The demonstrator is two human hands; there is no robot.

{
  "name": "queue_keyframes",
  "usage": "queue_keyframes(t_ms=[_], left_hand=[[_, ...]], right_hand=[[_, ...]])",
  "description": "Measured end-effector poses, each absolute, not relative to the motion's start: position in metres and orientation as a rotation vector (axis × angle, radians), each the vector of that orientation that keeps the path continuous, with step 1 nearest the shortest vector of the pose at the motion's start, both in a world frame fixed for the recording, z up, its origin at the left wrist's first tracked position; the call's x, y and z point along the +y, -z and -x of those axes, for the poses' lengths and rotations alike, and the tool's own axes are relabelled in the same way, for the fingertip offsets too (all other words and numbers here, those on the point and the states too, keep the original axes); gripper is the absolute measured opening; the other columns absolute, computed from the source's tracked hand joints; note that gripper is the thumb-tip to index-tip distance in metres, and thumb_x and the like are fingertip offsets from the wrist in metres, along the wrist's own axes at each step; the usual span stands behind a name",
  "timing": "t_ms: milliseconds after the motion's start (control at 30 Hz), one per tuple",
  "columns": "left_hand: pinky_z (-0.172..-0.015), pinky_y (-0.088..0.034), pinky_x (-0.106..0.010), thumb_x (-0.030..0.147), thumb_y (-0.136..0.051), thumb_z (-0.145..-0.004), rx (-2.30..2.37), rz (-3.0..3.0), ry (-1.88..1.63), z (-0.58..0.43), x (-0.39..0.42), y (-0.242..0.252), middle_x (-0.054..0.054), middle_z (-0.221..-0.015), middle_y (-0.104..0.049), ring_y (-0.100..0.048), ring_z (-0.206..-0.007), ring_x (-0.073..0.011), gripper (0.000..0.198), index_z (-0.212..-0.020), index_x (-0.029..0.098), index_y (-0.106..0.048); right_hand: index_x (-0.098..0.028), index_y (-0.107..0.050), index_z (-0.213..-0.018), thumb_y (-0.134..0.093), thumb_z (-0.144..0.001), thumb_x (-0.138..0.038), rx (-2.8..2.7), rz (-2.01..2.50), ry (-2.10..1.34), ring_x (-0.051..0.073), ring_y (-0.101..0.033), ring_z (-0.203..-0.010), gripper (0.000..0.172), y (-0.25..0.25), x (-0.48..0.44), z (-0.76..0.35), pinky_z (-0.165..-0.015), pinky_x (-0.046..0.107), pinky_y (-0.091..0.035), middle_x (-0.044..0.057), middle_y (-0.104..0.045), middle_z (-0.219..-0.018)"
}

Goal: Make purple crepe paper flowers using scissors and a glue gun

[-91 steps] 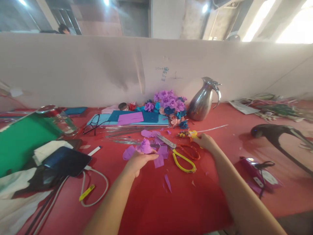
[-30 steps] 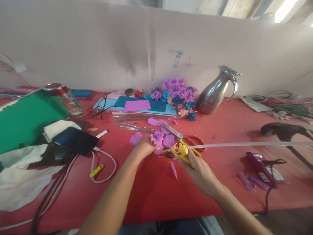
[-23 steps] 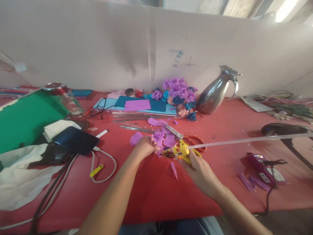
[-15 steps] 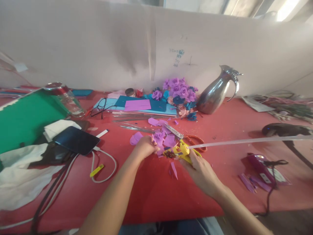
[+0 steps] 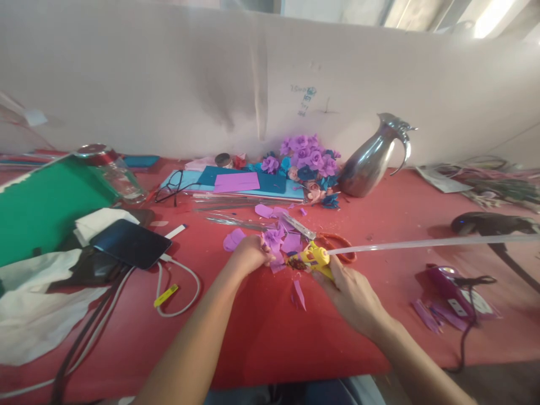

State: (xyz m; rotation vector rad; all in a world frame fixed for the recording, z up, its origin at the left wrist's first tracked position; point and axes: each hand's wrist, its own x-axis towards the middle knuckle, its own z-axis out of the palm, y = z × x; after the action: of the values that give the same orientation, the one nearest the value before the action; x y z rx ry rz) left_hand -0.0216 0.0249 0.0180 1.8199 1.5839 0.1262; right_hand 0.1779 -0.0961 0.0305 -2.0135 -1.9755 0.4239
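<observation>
A purple paper flower (image 5: 274,238) is pinched in my left hand (image 5: 250,253), its petals showing past the fingertips. My right hand (image 5: 353,292) is wrapped round a yellow hot glue gun (image 5: 315,256). The gun's dark, crusted nozzle points left and is close to the flower; I cannot tell whether they touch. From its rear a long translucent glue stick (image 5: 422,244) runs off to the right. Loose purple paper petals (image 5: 233,239) lie around my left hand. Just beyond the gun rest scissors with orange handles (image 5: 337,243), and a purple paper scrap (image 5: 300,295) lies nearer me.
Finished paper flowers (image 5: 307,154) are heaped by the wall, beside a steel jug (image 5: 373,160). Coloured paper sheets (image 5: 236,181) and thin wires (image 5: 236,220) lie at the back. A phone (image 5: 131,244) with cables is at left; a purple corded device (image 5: 449,289) sits at right.
My right hand and the glue gun have shifted slightly right, so the nozzle is a little farther from the flower. My left hand stays on the flower in nearly the same place.
</observation>
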Motion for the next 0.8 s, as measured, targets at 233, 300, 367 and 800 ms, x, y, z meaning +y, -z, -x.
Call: queue_keyframes(t_ms=[233,300,367,800], left_hand=[[-0.052,-0.032,-0.026,0.015,-0.062,-0.058,1.585,-1.821,-0.100,0.023,0.025,-0.015,0.002,-0.045,-0.053,-0.053,-0.052,-0.0159,0.019,-0.043,0.021,-0.051],[-0.052,-0.033,-0.026,0.015,-0.061,-0.059,1.588,-1.816,-0.090,0.023,0.025,-0.015,0.001,-0.048,-0.056,-0.055,-0.054,-0.0161,0.016,-0.046,0.020,-0.053],[-0.052,-0.033,-0.025,0.016,-0.062,-0.060,1.589,-1.812,-0.066,0.022,0.025,-0.017,0.001,-0.049,-0.058,-0.056,-0.055,-0.0159,0.016,-0.047,0.020,-0.054],[-0.055,-0.036,-0.024,0.016,-0.060,-0.063,1.614,-1.838,0.031,0.020,0.020,-0.026,-0.001,-0.058,-0.064,-0.061,-0.064,-0.0168,0.012,-0.052,0.019,-0.056]], right_hand=[[-0.022,-0.053,-0.095,-0.045,-0.091,-0.039,-1.981,2.112,-0.382,0.027,-0.068,-0.065,0.020,-0.032,-0.097,-0.182,-0.052,0.027,-0.032,0.007,-0.069,-0.070],[-0.021,-0.053,-0.097,-0.045,-0.090,-0.039,-1.979,2.126,-0.374,0.026,-0.067,-0.064,0.021,-0.032,-0.098,-0.183,-0.052,0.026,-0.032,0.007,-0.069,-0.070],[-0.021,-0.053,-0.099,-0.043,-0.091,-0.038,-1.971,2.131,-0.357,0.025,-0.067,-0.061,0.021,-0.034,-0.099,-0.182,-0.051,0.026,-0.031,0.006,-0.069,-0.068],[-0.020,-0.053,-0.091,-0.042,-0.092,-0.034,-2.032,2.030,-0.312,0.024,-0.068,-0.065,0.019,-0.039,-0.099,-0.172,-0.052,0.026,-0.033,0.007,-0.070,-0.071]])
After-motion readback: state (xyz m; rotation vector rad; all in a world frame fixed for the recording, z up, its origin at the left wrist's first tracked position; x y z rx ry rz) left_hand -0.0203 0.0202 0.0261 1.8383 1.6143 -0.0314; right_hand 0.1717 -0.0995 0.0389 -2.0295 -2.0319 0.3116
